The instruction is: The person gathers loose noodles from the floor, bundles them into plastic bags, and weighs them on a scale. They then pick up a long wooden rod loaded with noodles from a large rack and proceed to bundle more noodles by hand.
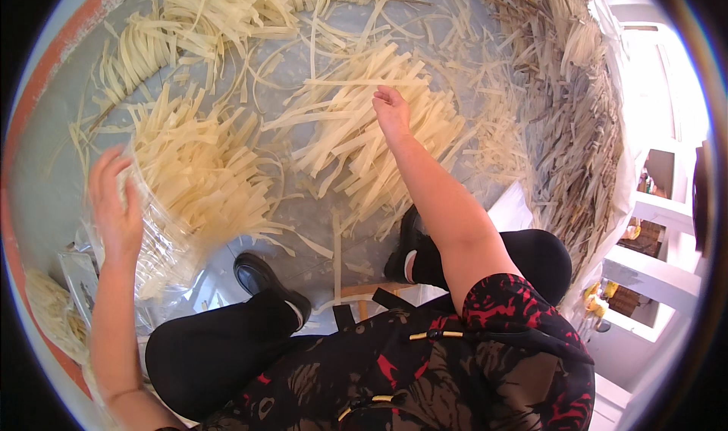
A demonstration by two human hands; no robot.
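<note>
My right hand is over the middle pile of flat pale-yellow strips, its fingers curled. One long strip lies crosswise right at the fingertips; whether they pinch it is unclear. At the left, my left hand is blurred, with fingers and thumb apart and nothing visible between them. It is beside a clear plastic bag, whose upper edge meets the left pile of strips. Strips also show through the bag's wall.
More strips hang or lie along a thin stick at the far left. A tall heap of brown dried strips lines the right side, beside white rails. My shoes and part of a wooden stool are near the piles.
</note>
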